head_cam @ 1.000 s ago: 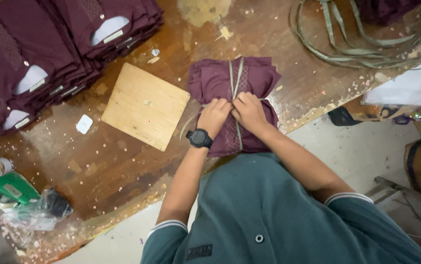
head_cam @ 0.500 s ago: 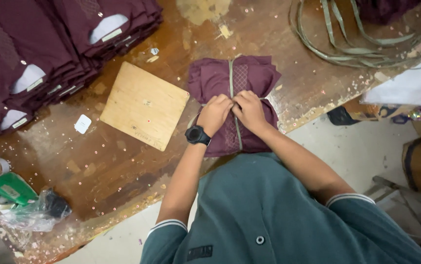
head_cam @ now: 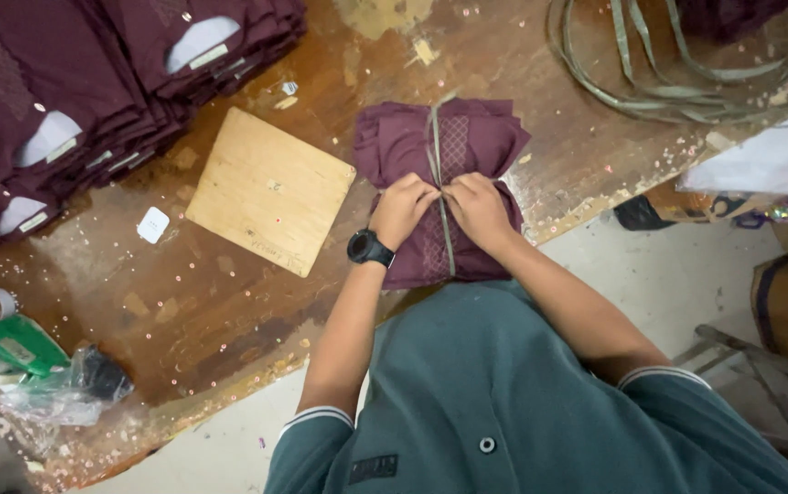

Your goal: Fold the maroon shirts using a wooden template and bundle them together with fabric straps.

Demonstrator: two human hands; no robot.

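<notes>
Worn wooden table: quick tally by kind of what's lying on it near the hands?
Bundle of folded maroon shirts bound with a grey-green strap: 1
Square plywood board: 1
Small white paper tag: 1
Coil of grey-green strapping: 1
Total: 4

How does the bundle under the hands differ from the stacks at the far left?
The bundle is one small pile cinched by a strap, with both hands on it; the stacks are several overlapping rows, unstrapped and untouched, showing white collar inserts. Both are folded maroon garments on the wooden table.
</notes>
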